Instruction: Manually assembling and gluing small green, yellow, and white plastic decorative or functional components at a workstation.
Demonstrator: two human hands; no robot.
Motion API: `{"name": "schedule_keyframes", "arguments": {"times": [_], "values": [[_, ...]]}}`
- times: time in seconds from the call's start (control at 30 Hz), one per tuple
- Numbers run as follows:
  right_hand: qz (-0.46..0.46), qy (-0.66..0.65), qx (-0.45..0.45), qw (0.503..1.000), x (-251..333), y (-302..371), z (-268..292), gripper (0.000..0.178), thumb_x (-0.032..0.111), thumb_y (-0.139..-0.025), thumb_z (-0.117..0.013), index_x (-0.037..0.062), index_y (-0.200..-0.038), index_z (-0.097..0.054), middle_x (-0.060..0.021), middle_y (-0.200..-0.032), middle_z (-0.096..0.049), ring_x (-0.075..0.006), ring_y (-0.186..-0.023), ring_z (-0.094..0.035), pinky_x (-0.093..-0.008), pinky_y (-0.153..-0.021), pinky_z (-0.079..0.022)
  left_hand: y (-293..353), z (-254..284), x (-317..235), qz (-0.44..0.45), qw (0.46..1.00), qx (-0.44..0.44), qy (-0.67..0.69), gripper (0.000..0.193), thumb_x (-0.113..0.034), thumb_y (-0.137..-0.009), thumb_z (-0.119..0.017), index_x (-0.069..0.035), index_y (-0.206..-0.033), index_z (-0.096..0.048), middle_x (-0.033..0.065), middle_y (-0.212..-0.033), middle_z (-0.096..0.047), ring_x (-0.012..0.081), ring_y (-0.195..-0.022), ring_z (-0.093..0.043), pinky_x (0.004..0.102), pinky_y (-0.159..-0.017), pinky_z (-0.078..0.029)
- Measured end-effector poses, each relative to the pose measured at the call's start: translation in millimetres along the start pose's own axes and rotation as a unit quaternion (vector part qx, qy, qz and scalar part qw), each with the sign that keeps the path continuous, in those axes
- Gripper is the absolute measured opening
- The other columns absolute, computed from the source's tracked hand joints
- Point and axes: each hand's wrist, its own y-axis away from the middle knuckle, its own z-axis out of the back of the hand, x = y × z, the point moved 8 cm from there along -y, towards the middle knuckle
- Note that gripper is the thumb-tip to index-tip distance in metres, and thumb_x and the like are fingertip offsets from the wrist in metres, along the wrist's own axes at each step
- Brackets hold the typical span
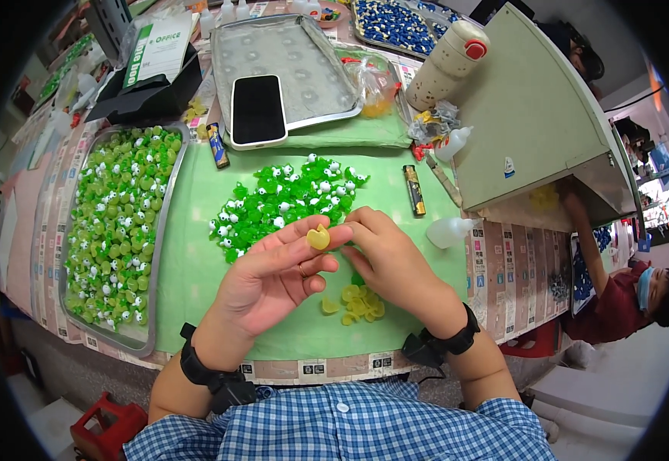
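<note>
My left hand (277, 265) is over the green mat (273, 338), its fingers curled and the thumb pressed toward the index finger. Between them sits a small translucent yellow cup-shaped plastic piece (318, 237), open side up. My right hand (392, 257) meets the left fingertips, its own fingers bent inward. What the right fingers pinch, if anything, is hidden. Just beyond both hands lies a loose pile of green plastic figures with white eyeballs (288, 196). Several more yellow cup-shaped pieces (361, 304) rest below the right hand, on the mat.
At left stands a metal tray (150, 342) full of green-and-yellow figures. A phone (258, 110) leans on another tray (311, 46). Two glue tubes (413, 190) (217, 146), a white squeeze bottle (449, 232), a flask (448, 65) and a greenish cabinet (534, 100) surround the mat. A person reaches in at right.
</note>
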Motion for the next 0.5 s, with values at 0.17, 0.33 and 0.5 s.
{"name": "schedule_keyframes", "arguments": {"times": [0.17,0.33,0.5], "values": [[-0.041,-0.039,0.006,0.998,-6.3,3.2,-1.5,0.024,-0.001,-0.072,-0.061,0.0014,-0.095,-0.054,-0.0123,-0.089,-0.049,-0.0303,-0.082,-0.054,-0.038,-0.07,-0.046,-0.2,-3.7,0.3,-0.011,1.0,0.015,0.013,0.035,-0.007,-0.088,-0.053,-0.002,-0.122,-0.047,0.0177,-0.123,-0.053,0.019,-0.095,-0.061,0.0259,-0.074,-0.052],[-0.081,-0.065,-0.013,0.994,-11.2,5.5,4.5,0.027,-0.002,-0.074,-0.061,0.0015,-0.099,-0.054,-0.0126,-0.09,-0.051,-0.0291,-0.08,-0.056,-0.0356,-0.067,-0.048,-2.5,0.1,-2.1,-0.032,0.999,-0.026,-0.013,0.036,-0.004,-0.086,-0.054,-0.001,-0.122,-0.048,0.0179,-0.121,-0.054,0.0203,-0.1,-0.06,0.026,-0.08,-0.052],[-0.115,-0.269,-0.096,0.951,-22.6,15.2,35.6,0.026,-0.002,-0.079,-0.059,0.002,-0.104,-0.058,-0.0042,-0.091,-0.054,-0.0116,-0.084,-0.058,-0.0237,-0.073,-0.048,-4.1,-1.9,-10.7,-0.084,0.981,-0.032,-0.174,0.035,-0.003,-0.084,-0.058,0.0,-0.119,-0.05,0.017,-0.118,-0.057,0.0196,-0.103,-0.059,0.0276,-0.088,-0.049]]}}
